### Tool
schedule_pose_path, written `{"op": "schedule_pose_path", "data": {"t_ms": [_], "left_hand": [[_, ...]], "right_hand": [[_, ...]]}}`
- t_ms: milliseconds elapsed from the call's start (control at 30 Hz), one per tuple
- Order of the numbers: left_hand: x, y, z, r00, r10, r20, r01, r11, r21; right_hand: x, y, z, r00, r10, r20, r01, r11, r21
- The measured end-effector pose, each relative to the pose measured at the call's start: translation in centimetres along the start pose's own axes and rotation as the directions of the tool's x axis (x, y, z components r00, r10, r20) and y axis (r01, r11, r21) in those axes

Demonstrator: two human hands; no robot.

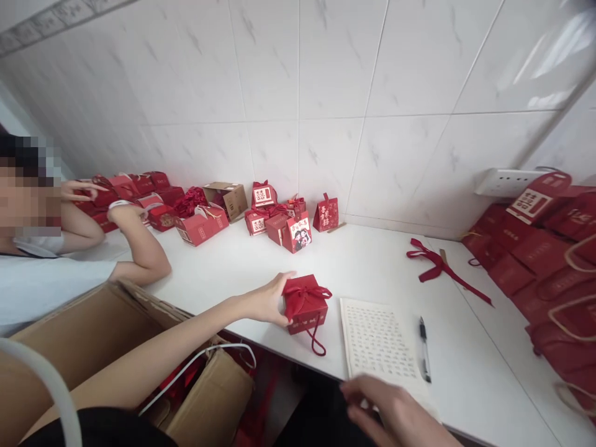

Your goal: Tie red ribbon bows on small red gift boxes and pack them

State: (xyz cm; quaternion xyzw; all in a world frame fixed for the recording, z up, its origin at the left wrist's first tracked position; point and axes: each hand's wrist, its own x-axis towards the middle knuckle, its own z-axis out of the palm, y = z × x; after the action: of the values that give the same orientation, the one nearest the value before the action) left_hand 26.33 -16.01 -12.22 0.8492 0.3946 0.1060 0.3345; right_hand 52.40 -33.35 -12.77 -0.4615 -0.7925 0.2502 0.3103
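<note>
Red card gift box, head view: roughly cube-shaped, satin bow across the top in matching red, dark red cord loop hanging down the near side, printed characters partly visible low on the front. It's left of the notebook, close to the front edge of the white tabletop; can't tell if its base is fully down.

Left hand: arm comes in from lower left, fingers at the far side, thumb at the near side, spread about as wide as the box. Grip closed on the box's left side.

Right hand: at the notebook's near end, blurred, fingers loosely bent and partly open, nothing visible in it. Contact with the page: can't tell. Black pen lies just right of the notebook, loose red ribbon beyond it to the right
</note>
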Motion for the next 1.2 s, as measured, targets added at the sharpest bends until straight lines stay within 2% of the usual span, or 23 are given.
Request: {"op": "schedule_pose_path", "data": {"t_ms": [67,167,233,367,500,667,800,933,1067,1133,1200], "left_hand": [[-0.1,0.5,0.9,0.993,0.067,0.098,-0.071,0.997,0.041],[0.0,0.9,0.3,0.978,0.116,0.173,-0.135,0.986,0.101],[0.4,1.4,-0.4,0.985,0.113,0.132,-0.129,0.984,0.12],[2.5,3.6,-0.7,0.996,0.078,-0.036,-0.071,0.981,0.179],[4.5,4.9,0.3,1.0,0.023,0.015,-0.026,0.977,0.213],[4.6,3.9,1.1,0.994,0.075,0.073,-0.08,0.995,0.064],[4.2,3.6,1.3,0.996,0.071,0.045,-0.073,0.996,0.058],[4.3,3.9,1.6,0.998,0.054,0.022,-0.055,0.998,0.04],[4.5,3.8,1.9,0.997,0.077,0.016,-0.077,0.997,0.022],[4.6,3.7,1.9,0.995,0.095,0.017,-0.095,0.995,0.012],[4.5,3.7,1.8,0.993,0.114,0.025,-0.115,0.993,0.002]], "right_hand": [[1.8,-0.1,0.6,0.999,-0.033,0.004,0.033,0.999,-0.03],[4.7,0.1,2.4,0.98,-0.168,-0.105,0.152,0.978,-0.141],[6.3,0.5,4.0,0.956,-0.234,-0.177,0.184,0.949,-0.256],[8.0,1.4,6.9,0.911,-0.316,-0.265,0.173,0.876,-0.45],[8.8,2.0,7.9,0.882,-0.344,-0.323,0.183,0.88,-0.438],[8.7,2.1,7.8,0.846,-0.31,-0.435,0.239,0.948,-0.211],[8.4,2.2,7.8,0.819,-0.277,-0.503,0.274,0.958,-0.082],[8.2,2.4,7.9,0.813,-0.279,-0.512,0.276,0.957,-0.083],[7.6,2.6,6.7,0.841,-0.298,-0.452,0.287,0.953,-0.095],[7.3,3.2,5.5,0.825,-0.192,-0.532,0.198,0.979,-0.047],[7.2,4.0,4.1,0.794,0.045,-0.606,-0.02,0.999,0.048]]}}
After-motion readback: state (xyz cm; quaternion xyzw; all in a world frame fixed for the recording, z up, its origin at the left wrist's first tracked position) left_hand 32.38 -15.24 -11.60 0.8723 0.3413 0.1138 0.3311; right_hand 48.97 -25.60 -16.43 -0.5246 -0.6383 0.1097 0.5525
